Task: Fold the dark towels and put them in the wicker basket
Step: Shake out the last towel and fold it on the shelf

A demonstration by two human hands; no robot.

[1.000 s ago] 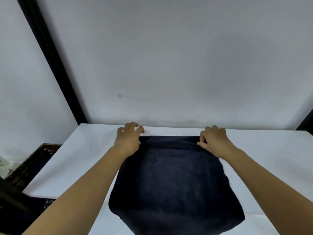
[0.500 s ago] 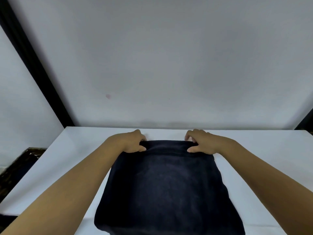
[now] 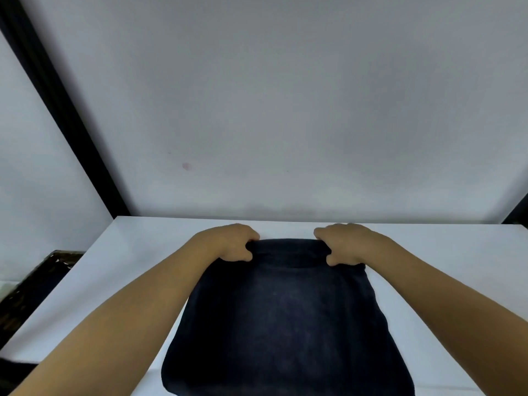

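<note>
Dark towel's [image 3: 285, 324] far edge in both hands' grip [image 3: 231, 244] [image 3: 343, 247].

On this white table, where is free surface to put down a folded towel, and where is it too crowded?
The white table is bare to the right of the dark towel, and likewise on its left up to the wicker basket past the table's edge. The strip behind is narrow. The middle is crowded: the left hand and the right hand grip the towel's far edge.
</note>
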